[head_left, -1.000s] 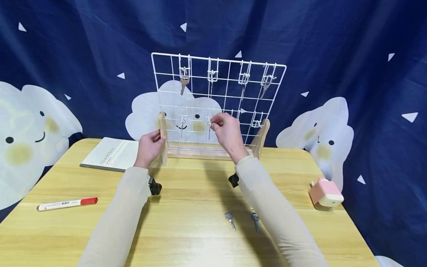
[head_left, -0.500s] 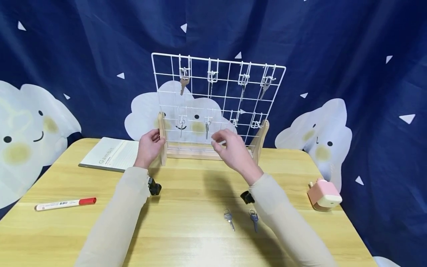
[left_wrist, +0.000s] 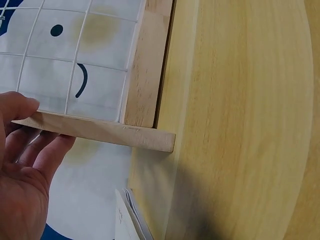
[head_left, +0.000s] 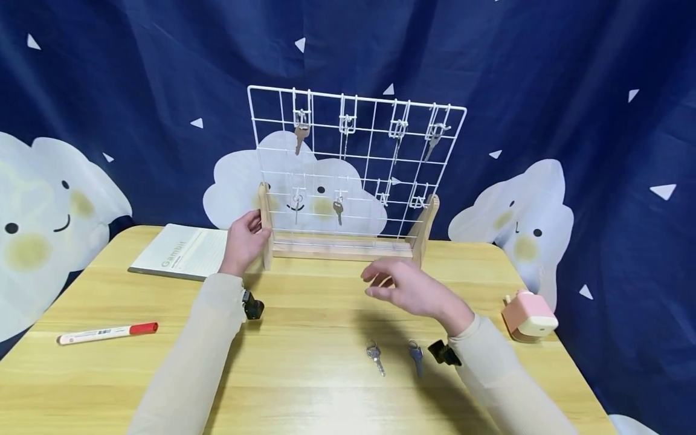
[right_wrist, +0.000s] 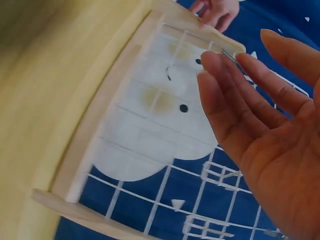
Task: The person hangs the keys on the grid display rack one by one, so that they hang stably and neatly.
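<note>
The left hand (head_left: pixel 246 240) is curled round the left wooden post (head_left: pixel 265 225) of the wire rack (head_left: pixel 356 166), with the thumb in front and the fingers behind. The rack stands straight up at the back of the worktop (head_left: pixel 304 374), its flat side facing the person. The right hand (head_left: pixel 415 291) floats over the worktop in front of the rack, fingers loose and spread, holding nothing. Just below it two keys (head_left: pixel 395 356) lie flat on the worktop side by side, their ring ends toward the rack and their tips toward the person. More keys hang tip down on the rack's hooks. A notebook (head_left: pixel 182 258) left of the rack says "Gambit". A pen with a red cap (head_left: pixel 109 331) lies sideways, cap to the right; its label is too small to read.
</note>
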`<action>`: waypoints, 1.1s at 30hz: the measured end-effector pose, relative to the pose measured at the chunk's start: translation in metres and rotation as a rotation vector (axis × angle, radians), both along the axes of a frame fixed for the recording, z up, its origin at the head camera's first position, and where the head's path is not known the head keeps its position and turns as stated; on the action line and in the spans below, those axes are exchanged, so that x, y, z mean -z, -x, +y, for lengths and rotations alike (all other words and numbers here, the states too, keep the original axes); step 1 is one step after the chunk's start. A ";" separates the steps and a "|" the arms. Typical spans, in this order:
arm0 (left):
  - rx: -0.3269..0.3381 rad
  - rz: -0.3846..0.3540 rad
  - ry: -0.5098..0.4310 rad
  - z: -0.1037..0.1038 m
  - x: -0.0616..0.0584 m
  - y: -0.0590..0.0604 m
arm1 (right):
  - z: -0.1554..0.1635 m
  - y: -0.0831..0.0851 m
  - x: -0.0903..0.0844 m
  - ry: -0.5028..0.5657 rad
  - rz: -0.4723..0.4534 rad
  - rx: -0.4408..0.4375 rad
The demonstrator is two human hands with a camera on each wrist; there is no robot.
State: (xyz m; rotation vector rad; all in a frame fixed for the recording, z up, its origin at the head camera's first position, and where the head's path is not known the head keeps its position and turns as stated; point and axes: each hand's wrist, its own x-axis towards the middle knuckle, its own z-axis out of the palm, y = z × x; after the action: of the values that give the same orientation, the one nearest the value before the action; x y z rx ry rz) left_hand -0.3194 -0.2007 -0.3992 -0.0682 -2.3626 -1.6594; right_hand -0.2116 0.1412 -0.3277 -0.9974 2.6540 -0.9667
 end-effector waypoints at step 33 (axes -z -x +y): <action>-0.017 0.002 0.026 0.002 0.002 0.000 | 0.020 -0.035 0.075 -0.186 -0.062 -0.055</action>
State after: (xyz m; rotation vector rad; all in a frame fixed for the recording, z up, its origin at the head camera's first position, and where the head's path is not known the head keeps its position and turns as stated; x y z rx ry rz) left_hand -0.3195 -0.1989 -0.4007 -0.0547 -2.3766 -1.6202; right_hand -0.1762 0.1615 -0.4024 -0.9760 2.5944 -0.7119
